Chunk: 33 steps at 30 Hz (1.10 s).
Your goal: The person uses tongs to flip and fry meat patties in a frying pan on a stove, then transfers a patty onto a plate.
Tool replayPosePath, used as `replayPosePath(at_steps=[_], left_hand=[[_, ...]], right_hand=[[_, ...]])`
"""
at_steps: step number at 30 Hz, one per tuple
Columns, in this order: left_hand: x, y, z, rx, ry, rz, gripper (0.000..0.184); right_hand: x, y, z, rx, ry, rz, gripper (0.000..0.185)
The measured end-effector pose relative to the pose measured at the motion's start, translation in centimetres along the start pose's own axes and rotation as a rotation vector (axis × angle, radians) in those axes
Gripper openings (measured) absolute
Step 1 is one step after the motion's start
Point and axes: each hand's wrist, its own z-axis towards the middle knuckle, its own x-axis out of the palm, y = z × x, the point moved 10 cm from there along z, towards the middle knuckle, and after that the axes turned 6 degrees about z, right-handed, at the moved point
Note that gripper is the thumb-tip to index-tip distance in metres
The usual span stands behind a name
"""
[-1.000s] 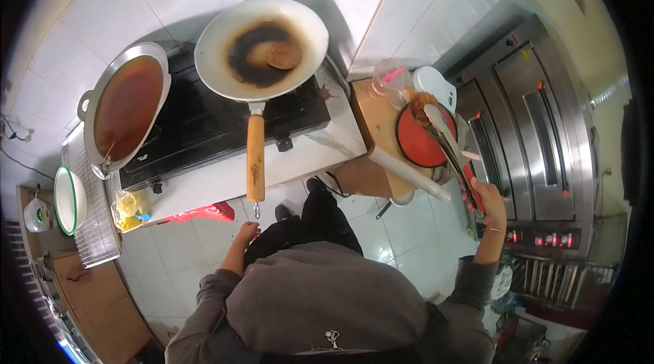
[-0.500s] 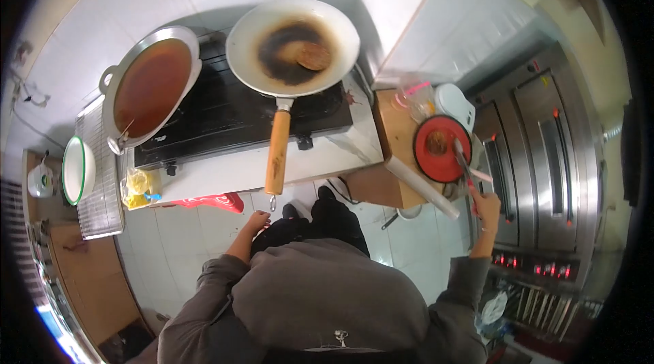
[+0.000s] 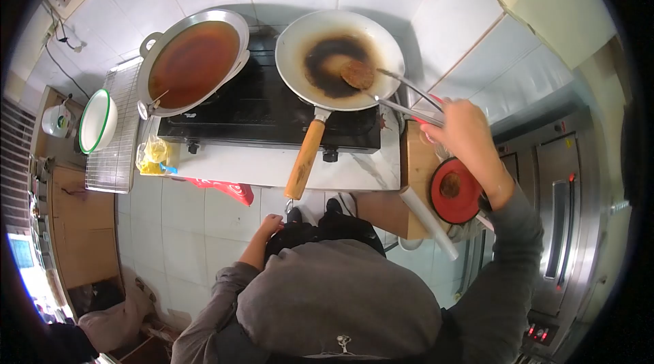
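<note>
My right hand is closed around the red-gripped metal tongs. The tongs' two arms are spread, their tips over the right side of the white frying pan. Just left of those tips a brown round patty lies in the pan, amid dark burnt residue. The pan rests on the black stove, its wooden handle pointing towards me. My left hand hangs near my waist, below the handle's end, with loose fingers and nothing visible in it. Another brown patty sits on a red plate.
A wide metal pan of reddish-brown liquid stands at the stove's left. Beyond it are a wire rack and a green-rimmed white bowl. A yellow-filled bag lies on the counter's left end. A steel oven stands at the right.
My right hand has swung up and left with the tongs, from the red plate to the frying pan. The tongs' arms now show spread. The view has shifted; my left hand stays low.
</note>
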Motion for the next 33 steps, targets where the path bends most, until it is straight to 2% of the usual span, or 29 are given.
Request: replayPosePath(at_steps=[3, 6, 8, 12, 15, 16, 19, 22, 25, 26, 27, 29, 31, 32, 33], left_hand=[[-0.2, 0.8, -0.2, -0.047, -0.06, -0.046, 0.027], [-0.2, 1.9, -0.7, -0.06, -0.097, -0.125, 0.025], [-0.4, 2.9, -0.5, -0.019, -0.088, -0.167, 0.025], [-0.2, 2.8, -2.1, -0.07, -0.135, -0.314, 0.024], [0.0, 1.8, -2.7, -0.038, -0.128, -0.318, 0.024], [0.1, 1.7, -2.8, -0.032, -0.121, -0.329, 0.024], [-0.1, 1.9, -2.3, -0.046, -0.151, -0.286, 0.024], [-0.1, 1.6, -2.3, -0.058, -0.17, -0.279, 0.024], [0.1, 1.0, -1.9, -0.043, -0.171, -0.278, 0.024], [0.2, 1.2, -1.7, -0.041, -0.17, -0.27, 0.023], [0.2, 1.6, -0.6, 0.003, -0.121, -0.133, 0.032], [0.3, 1.0, -1.4, 0.02, -0.169, -0.22, 0.023], [0.5, 0.7, -1.1, 0.118, -0.107, -0.186, 0.024], [0.2, 1.8, -1.1, -0.008, -0.173, -0.249, 0.024], [0.2, 2.1, -1.3, -0.035, -0.177, -0.282, 0.025]], right_hand=[[1.5, 2.3, 3.3, -0.117, 0.054, -0.012, 0.036], [3.0, 3.3, 4.5, -0.088, 0.153, -0.097, 0.024], [4.4, 3.2, 4.9, -0.123, 0.134, -0.102, 0.024], [4.4, 3.2, 4.8, -0.212, 0.07, -0.043, 0.026], [3.9, 0.3, 5.6, -0.09, 0.123, 0.015, 0.029], [3.5, -0.7, 5.7, -0.126, 0.102, 0.019, 0.033], [6.5, -6.5, 5.1, 0.266, 0.443, 0.601, 0.035], [8.5, -8.6, 4.5, 0.397, 0.522, 0.9, 0.036], [10.4, -8.9, 4.7, 0.4, 0.568, 0.919, 0.037], [10.2, -8.9, 5.0, 0.377, 0.547, 0.855, 0.038], [9.8, -8.7, 5.5, 0.356, 0.528, 0.794, 0.038], [8.5, -8.1, 6.0, 0.293, 0.492, 0.644, 0.04], [6.1, -7.3, 6.8, 0.206, 0.432, 0.458, 0.042], [5.5, -6.9, 6.9, 0.207, 0.414, 0.52, 0.043], [5.0, -6.3, 6.9, 0.209, 0.401, 0.58, 0.044]])
